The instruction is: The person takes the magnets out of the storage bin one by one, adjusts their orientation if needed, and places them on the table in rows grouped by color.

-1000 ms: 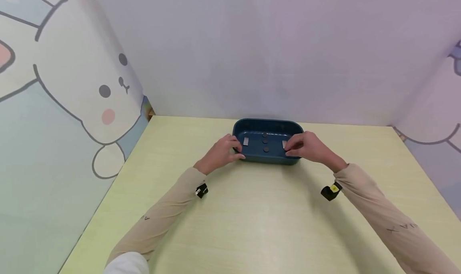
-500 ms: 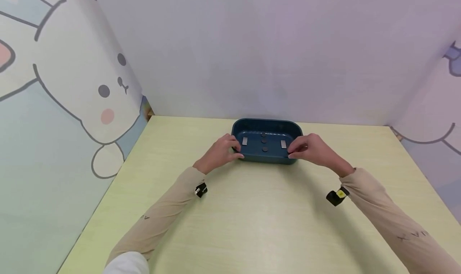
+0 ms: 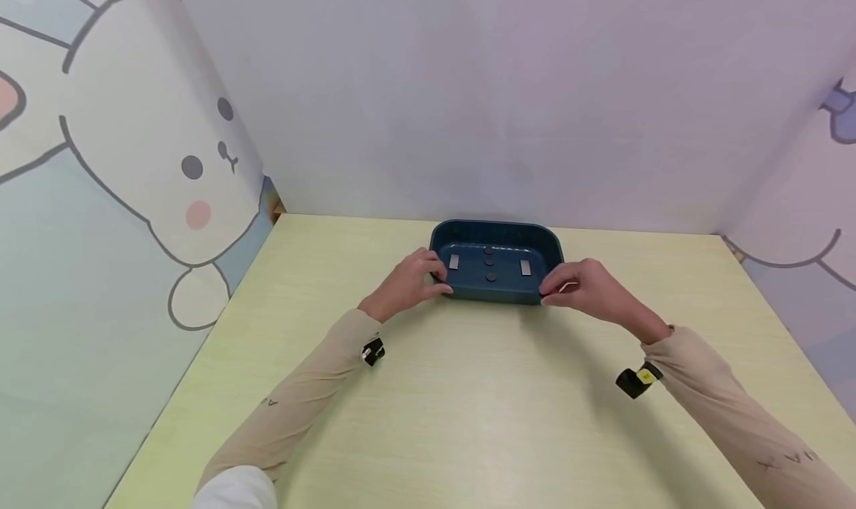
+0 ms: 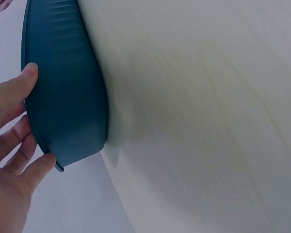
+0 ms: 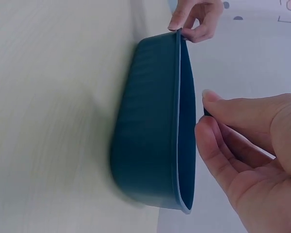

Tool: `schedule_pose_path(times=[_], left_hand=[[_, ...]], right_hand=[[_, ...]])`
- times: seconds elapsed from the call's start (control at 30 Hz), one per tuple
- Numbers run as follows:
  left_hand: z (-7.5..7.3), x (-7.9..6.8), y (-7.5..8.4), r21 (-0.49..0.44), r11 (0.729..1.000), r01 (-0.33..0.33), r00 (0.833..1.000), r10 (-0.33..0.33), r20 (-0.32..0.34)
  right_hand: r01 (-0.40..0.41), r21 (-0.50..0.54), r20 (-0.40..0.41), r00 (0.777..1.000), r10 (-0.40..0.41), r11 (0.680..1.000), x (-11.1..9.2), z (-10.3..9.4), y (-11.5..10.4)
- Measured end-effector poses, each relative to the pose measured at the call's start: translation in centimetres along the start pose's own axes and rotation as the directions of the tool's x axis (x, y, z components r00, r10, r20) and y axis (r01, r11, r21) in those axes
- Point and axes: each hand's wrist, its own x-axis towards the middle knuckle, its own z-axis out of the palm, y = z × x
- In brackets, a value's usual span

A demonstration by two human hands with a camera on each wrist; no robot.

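Dressed in beige: a creased left sleeve [image 3: 307, 386], nearer the left edge of the table [image 3: 468, 435], and a right sleeve [image 3: 725, 416], nearer its right edge. Marked on both sleeves with dark, letter-like strokes [image 3: 793, 458]. Overlaid with white cloth [image 3: 237, 488] toward the left elbow. Fitted with a black left wrist unit [image 3: 374, 351] and a black right wrist unit [image 3: 632, 383] bearing a yellow patch [image 3: 646, 376]. Bare at left hand [image 3: 406, 282] and right hand [image 3: 588, 292].

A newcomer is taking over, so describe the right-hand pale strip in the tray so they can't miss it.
At the far edge of the table stands a dark blue tray. The pale strip lies on its floor toward the right end, near the right hand. Unlike the three dark discs it is oblong, and its pale twin lies at the left end.
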Motion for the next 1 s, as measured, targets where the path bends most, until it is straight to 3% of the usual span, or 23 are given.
schedule_pose_path(times=[0.67, 1.0], left_hand=[[0.0, 0.0, 0.0, 0.010, 1.000, 0.003, 1.000, -0.003, 0.002], [0.0, -0.1, -0.2, 0.081, 0.994, -0.075, 0.997, 0.078, -0.030]], right_hand=[[0.004, 0.040, -0.022, 1.000, -0.004, 0.999, -1.9, 0.4, 0.3], [-0.027, 0.080, -0.029, 0.999, 0.029, 0.996, -3.0, 1.0, 1.2]])
